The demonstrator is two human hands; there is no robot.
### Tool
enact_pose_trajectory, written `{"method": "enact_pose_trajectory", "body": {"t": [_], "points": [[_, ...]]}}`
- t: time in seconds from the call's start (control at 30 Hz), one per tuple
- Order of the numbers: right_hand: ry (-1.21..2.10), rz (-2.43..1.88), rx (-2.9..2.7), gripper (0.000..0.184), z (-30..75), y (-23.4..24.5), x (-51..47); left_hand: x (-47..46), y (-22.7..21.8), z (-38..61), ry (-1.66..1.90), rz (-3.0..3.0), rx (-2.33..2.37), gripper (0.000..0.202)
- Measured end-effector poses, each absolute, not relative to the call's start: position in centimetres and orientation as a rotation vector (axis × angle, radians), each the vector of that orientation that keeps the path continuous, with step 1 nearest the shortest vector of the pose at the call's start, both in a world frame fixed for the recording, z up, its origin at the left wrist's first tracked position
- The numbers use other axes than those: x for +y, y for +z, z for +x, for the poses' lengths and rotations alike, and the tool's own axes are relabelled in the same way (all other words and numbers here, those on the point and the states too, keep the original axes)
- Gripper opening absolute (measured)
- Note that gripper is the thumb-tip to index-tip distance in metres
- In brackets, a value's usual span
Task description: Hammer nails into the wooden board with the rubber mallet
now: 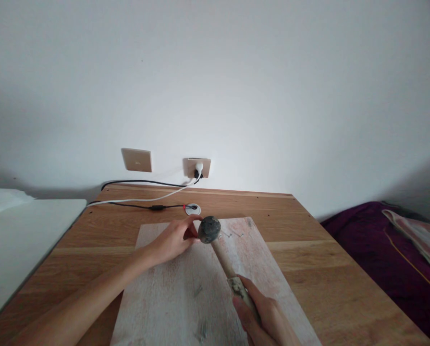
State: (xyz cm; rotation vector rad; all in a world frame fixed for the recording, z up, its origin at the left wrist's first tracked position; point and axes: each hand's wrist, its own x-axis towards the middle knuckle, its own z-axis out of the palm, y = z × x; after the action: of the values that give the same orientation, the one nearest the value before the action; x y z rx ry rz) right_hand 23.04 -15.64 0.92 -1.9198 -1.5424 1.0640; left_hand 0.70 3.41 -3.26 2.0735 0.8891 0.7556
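We see the right hand (263, 310) with its fingers clamped around the handle of a mallet (224, 259), whose dark round head is over the far part of a pale, scuffed board (164, 298). That board lies on the wooden surface (315, 262), its far edge short of the surface's far edge and its near edge out of our view. The left hand (173, 239) is over the board's far edge, thumb and forefinger curled toward each other just beside the mallet head; we cannot tell whether they pinch anything. Right of the head, near the board's far right corner, we make out two small nail-like pieces (235, 235). Beyond the board, near the surface's far edge, we find a round cable grommet (193, 209) with a black cable (128, 206) running to it.
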Motion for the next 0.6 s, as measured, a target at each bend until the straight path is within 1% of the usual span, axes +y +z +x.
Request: {"method": "enact_pose_trajectory", "body": {"t": [0.27,0.43,0.6], "points": [[1.1,-1.88,-1.633,0.075,23.7,-0.2,-15.6,3.5,-3.1,0.8,0.758,2.024,0.884,0.056],[1.027,-1.881,-1.606,0.069,23.2,0.5,-15.6,3.5,-3.0,0.8,0.759,2.012,0.843,0.055],[0.998,-1.875,-1.596,0.068,23.0,1.7,-15.9,3.5,-3.0,0.7,0.747,2.032,0.873,0.056]]}}
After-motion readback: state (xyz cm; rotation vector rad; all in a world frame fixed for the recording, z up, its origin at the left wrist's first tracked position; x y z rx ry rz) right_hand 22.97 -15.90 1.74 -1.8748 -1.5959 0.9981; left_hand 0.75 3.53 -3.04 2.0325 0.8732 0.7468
